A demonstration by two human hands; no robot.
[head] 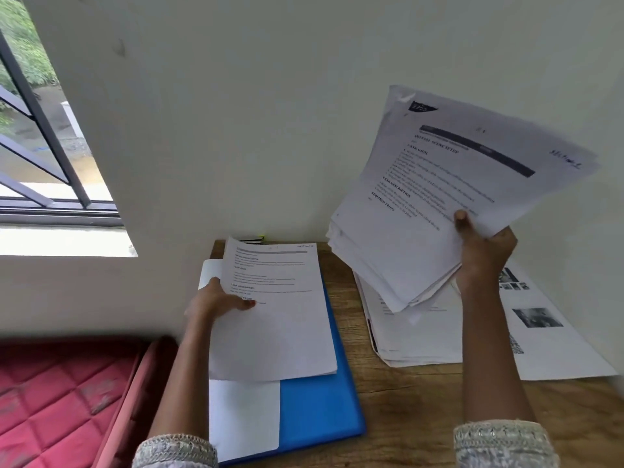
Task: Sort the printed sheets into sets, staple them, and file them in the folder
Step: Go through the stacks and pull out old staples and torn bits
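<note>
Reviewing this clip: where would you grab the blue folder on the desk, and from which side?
Probably its bare right edge near the front corner, coming from the right. The blue folder lies flat on the table, and the left hand holds sheets over its left part; the right hand holds a stack.

A brown wooden table (422, 417) carries a flat blue plastic folder (317, 410) on its left side and, apart from it on the right, piles of printed white sheets (418, 336).
</note>
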